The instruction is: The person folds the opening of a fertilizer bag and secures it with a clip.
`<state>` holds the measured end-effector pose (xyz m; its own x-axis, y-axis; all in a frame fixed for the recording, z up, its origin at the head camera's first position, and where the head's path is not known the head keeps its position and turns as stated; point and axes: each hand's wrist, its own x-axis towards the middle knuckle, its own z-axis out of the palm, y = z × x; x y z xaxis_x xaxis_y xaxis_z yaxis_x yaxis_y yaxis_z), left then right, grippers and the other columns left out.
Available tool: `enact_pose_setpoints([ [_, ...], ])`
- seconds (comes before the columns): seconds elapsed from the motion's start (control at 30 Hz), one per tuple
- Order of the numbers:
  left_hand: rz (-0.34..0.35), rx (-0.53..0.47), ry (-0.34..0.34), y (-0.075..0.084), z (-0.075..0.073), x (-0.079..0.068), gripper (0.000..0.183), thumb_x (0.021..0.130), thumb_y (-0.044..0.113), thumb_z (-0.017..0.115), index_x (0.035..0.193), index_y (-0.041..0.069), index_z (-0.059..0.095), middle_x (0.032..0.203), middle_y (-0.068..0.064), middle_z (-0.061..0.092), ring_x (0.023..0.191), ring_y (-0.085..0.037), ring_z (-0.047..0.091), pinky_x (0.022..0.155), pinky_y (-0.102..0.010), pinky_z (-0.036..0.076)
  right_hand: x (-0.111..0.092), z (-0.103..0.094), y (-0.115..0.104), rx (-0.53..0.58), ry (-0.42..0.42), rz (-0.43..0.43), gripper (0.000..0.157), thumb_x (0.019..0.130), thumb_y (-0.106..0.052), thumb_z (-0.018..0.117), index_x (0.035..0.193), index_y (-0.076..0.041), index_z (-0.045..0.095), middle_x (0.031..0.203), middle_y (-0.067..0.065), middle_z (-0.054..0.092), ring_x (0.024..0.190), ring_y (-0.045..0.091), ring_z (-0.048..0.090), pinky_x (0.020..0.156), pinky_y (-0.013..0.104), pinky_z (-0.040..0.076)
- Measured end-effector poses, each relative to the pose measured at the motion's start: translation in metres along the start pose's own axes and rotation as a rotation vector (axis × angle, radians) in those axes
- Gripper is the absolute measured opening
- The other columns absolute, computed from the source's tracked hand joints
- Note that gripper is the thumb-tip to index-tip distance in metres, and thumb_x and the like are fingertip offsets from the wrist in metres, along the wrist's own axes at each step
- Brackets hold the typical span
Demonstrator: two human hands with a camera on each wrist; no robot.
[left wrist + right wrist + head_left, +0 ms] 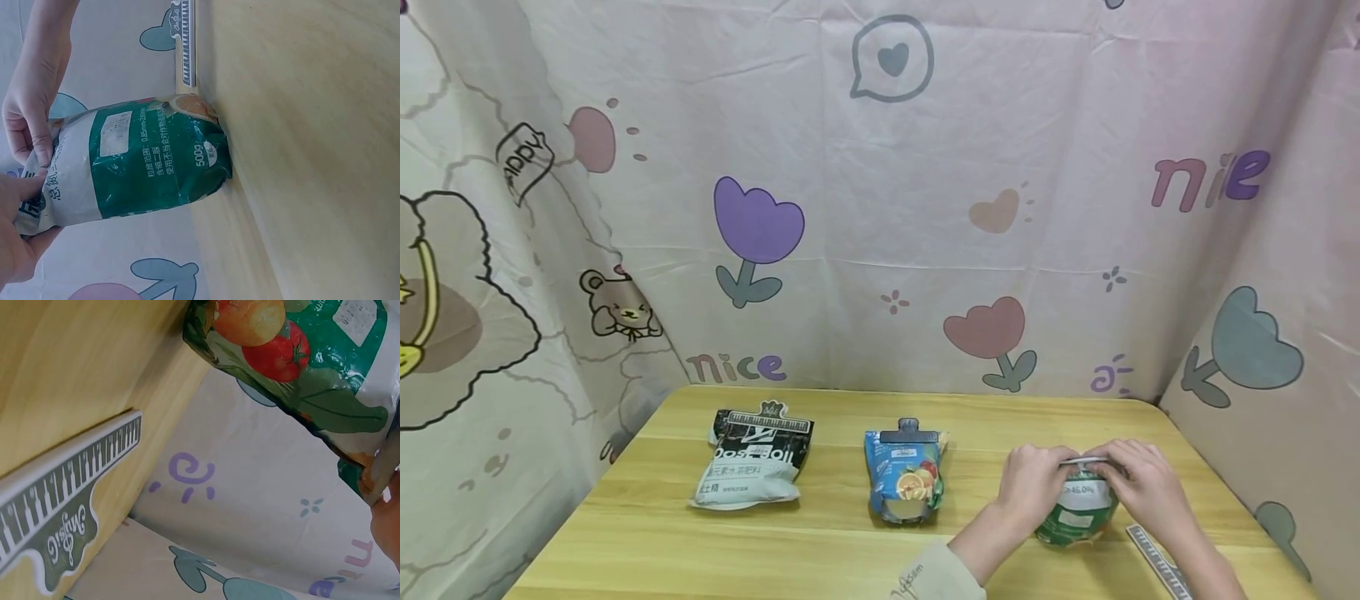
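A green and white fertilizer bag (pixel 1078 508) stands upright on the right part of the table, its top edge folded over. My left hand (pixel 1032 482) pinches the left end of that fold, thumb on the near side. At the other end my right hand (pixel 1150 483) pinches the fold too. In the left wrist view the bag (pixel 156 159) shows a 500g mark and its base at the tabletop. Beside it on the table lies a bag clip (pixel 1157 562) with a piano-key pattern; in the right wrist view this clip (pixel 69 506) reads "Music".
A black and white bag (pixel 748 475) closed with a piano-key clip (pixel 771 421) sits at the left. Mid-table stands a blue bag with fruit pictures (pixel 904 475), a dark clip (pixel 910 433) across its top. A printed curtain (pixel 850 208) hangs behind the wooden table (pixel 835 558).
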<state>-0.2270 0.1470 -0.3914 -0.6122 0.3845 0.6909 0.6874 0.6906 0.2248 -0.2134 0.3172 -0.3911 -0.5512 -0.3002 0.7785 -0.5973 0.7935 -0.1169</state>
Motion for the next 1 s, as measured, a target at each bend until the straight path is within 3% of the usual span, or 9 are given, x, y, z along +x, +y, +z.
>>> enact_pose_setpoints([
  [0.13, 0.021, -0.009, 0.022, 0.0, 0.0, -0.002, 0.012, 0.08, 0.027, 0.069, 0.091, 0.024, 0.073, 0.081, 0.014, 0.068, 0.063, 0.008, 0.058, 0.058, -0.002, 0.038, -0.002, 0.001, -0.001, 0.005, 0.018, 0.011, 0.028, 0.057, 0.002, 0.075, 0.076, -0.016, 0.065, 0.074, -0.011, 0.061, 0.068, 0.009, 0.053, 0.073, 0.024, 0.035],
  [0.27, 0.029, -0.037, -0.007, -0.002, 0.0, -0.002, 0.013, 0.081, 0.027, 0.068, 0.092, 0.023, 0.073, 0.083, 0.014, 0.068, 0.068, 0.008, 0.059, 0.061, -0.003, 0.04, -0.002, -0.002, 0.0, 0.016, -0.007, 0.022, 0.029, 0.058, 0.003, 0.075, 0.078, -0.015, 0.066, 0.075, -0.011, 0.061, 0.069, 0.007, 0.052, 0.071, 0.024, 0.034],
  [0.43, -0.054, -0.242, -0.129, -0.013, -0.002, 0.0, 0.018, 0.081, 0.024, 0.069, 0.098, 0.022, 0.073, 0.091, 0.014, 0.067, 0.082, 0.009, 0.058, 0.07, -0.005, 0.042, -0.001, -0.009, 0.009, 0.112, -0.114, 0.076, 0.03, 0.067, 0.005, 0.074, 0.088, -0.016, 0.068, 0.083, -0.012, 0.062, 0.071, 0.003, 0.051, 0.067, 0.021, 0.034],
  [0.57, -0.119, -0.355, -0.154, -0.015, -0.002, -0.002, 0.019, 0.08, 0.022, 0.07, 0.098, 0.021, 0.073, 0.092, 0.013, 0.067, 0.085, 0.009, 0.056, 0.071, -0.005, 0.042, -0.002, -0.013, 0.014, 0.178, -0.149, 0.121, 0.029, 0.073, 0.007, 0.07, 0.092, -0.015, 0.068, 0.085, -0.011, 0.061, 0.072, 0.001, 0.05, 0.062, 0.015, 0.041],
  [1.0, -0.096, -0.341, -0.101, -0.017, -0.001, -0.006, 0.018, 0.079, 0.021, 0.069, 0.097, 0.019, 0.073, 0.09, 0.01, 0.068, 0.083, 0.007, 0.058, 0.07, -0.005, 0.043, -0.003, -0.007, 0.011, 0.176, -0.059, 0.146, 0.032, 0.065, 0.012, 0.072, 0.08, -0.016, 0.07, 0.075, -0.012, 0.059, 0.066, 0.001, 0.048, 0.055, 0.012, 0.039],
])
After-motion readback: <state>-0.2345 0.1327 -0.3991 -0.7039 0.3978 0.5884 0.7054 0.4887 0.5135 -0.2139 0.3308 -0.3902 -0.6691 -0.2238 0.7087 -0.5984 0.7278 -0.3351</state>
